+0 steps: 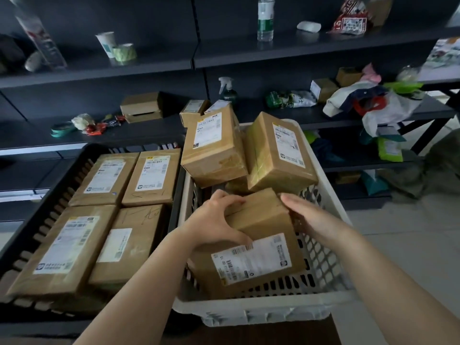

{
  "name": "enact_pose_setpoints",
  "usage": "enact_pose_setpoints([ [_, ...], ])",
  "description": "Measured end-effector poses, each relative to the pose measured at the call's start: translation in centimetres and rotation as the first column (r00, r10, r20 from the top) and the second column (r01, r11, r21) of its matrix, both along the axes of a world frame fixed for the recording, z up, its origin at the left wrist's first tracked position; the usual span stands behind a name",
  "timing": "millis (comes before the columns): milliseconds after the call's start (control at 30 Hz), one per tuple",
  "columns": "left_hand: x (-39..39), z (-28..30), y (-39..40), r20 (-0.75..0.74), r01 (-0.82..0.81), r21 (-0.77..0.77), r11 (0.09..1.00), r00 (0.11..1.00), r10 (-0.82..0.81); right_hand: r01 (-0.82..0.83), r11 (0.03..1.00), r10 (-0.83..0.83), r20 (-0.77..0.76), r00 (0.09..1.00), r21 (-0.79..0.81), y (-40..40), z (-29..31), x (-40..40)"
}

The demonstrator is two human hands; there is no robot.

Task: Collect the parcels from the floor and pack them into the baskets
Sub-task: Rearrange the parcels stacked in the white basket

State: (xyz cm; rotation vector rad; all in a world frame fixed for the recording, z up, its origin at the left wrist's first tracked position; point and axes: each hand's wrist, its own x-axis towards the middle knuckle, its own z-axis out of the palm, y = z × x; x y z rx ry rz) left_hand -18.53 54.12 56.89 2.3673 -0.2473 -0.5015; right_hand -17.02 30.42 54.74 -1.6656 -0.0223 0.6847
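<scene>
A brown cardboard parcel with a white label lies tilted in the near part of the white basket. My left hand grips its left top edge, fingers curled over it. Against its right side lies my right hand, fingers straight. Two more taped parcels lean at the far end of the same basket. The black basket on the left holds several flat parcels laid side by side.
Dark shelves run behind the baskets, carrying small boxes, a spray bottle, a water bottle, cups, tape rolls and bags. Grey tiled floor shows at the right.
</scene>
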Motion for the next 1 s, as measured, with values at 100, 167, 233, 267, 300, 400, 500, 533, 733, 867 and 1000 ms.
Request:
enact_pose_setpoints([
  [100,-0.5,4.1,1.5,0.023,-0.195,-0.345,0.918,0.976,0.216,0.091,0.972,-0.12,0.123,0.985,0.217,-1.3,2.7,1.0],
  [167,-0.2,6.5,2.6,-0.043,-0.319,-0.528,0.787,0.936,0.35,0.136,0.931,-0.195,0.147,0.97,0.338,-1.1,4.2,1.7],
  [233,1.1,8.4,3.5,-0.115,-0.439,-0.608,0.662,0.873,0.473,0.126,0.896,-0.217,0.17,0.961,0.426,0.6,5.6,2.3],
  [267,2.1,9.2,3.9,-0.188,-0.505,-0.641,0.577,0.833,0.52,0.078,0.91,-0.177,0.211,0.961,0.408,2.0,6.4,2.6],
  [300,3.4,10.0,4.1,-0.266,-0.558,-0.672,0.487,0.796,0.544,0.017,0.939,-0.112,0.258,0.96,0.345,3.7,7.2,3.1],
  [400,6.8,12.5,4.4,-0.351,-0.648,-0.664,0.374,0.711,0.609,-0.021,0.975,-0.056,0.337,0.94,0.22,8.4,9.6,5.3],
  [500,9.2,13.3,5.3,-0.334,-0.655,-0.681,0.328,0.676,0.657,0.143,0.971,-0.204,0.347,0.916,0.194,10.9,11.5,8.1],
  [533,9.7,13.1,5.6,-0.324,-0.644,-0.693,0.324,0.68,0.658,0.172,0.973,-0.217,0.346,0.913,0.155,11.4,11.8,8.8],
  [733,10.2,10.5,6.9,-0.377,-0.682,-0.674,0.284,0.648,0.662,0.195,0.979,-0.202,0.4,0.894,0.057,13.9,12.2,10.9],
  [867,9.2,9.1,7.6,-0.325,-0.625,-0.737,0.256,0.661,0.677,0.201,0.976,-0.22,0.384,0.897,0.089,14.2,12.4,10.6],
  [1000,7.6,8.2,8.2,-0.206,-0.619,-0.751,0.23,0.55,0.809,0.233,0.968,-0.248,0.482,0.84,0.092,13.5,12.2,9.5],
])
